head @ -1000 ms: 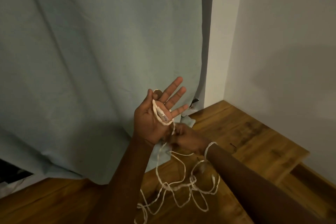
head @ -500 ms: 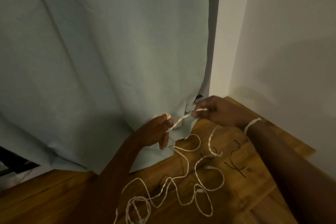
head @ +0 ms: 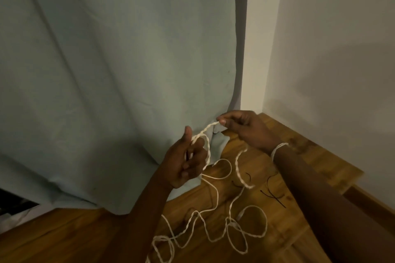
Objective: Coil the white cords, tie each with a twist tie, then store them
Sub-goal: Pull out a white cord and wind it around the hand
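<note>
With the right hand (head: 245,130) pinching the white cord (head: 215,190) taut, the left hand (head: 186,162), fingers curled around the forming loops, should keep turns even.

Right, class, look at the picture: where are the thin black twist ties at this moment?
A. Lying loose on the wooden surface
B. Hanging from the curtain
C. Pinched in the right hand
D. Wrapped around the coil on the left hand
A: the black twist ties lie loose on the wooden surface beneath the right hand, which pinches only the white cord looped around the left hand.
</note>
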`<state>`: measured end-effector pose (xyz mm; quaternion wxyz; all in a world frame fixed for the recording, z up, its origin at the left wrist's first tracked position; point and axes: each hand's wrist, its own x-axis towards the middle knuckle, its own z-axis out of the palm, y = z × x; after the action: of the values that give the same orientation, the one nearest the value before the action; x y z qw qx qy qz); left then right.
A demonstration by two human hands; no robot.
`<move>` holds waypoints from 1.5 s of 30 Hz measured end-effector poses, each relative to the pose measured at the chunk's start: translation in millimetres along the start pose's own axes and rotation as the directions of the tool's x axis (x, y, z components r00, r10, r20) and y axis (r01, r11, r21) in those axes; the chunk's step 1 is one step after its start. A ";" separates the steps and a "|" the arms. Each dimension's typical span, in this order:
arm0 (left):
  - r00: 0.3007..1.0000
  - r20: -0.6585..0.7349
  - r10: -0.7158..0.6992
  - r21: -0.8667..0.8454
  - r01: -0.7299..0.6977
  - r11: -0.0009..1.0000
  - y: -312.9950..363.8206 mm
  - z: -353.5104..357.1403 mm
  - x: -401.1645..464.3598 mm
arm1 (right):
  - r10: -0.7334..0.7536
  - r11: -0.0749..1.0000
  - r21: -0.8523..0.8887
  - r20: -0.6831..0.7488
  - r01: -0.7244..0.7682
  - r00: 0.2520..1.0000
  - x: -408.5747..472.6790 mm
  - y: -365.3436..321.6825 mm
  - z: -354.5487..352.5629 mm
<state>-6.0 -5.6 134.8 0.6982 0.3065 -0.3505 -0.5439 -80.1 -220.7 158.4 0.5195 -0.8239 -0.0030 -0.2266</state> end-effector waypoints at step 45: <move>0.745 -0.443 0.499 0.224 -0.448 0.866 3.3 36.1 37.4 | 0.208 0.728 0.683 -0.124 -0.069 0.970 -9.1 -34.4 79.3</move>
<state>-27.8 -43.0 163.8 0.8615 0.3695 -0.2572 -0.2348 -67.2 -134.8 156.0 0.7952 -0.5522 0.0272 -0.2488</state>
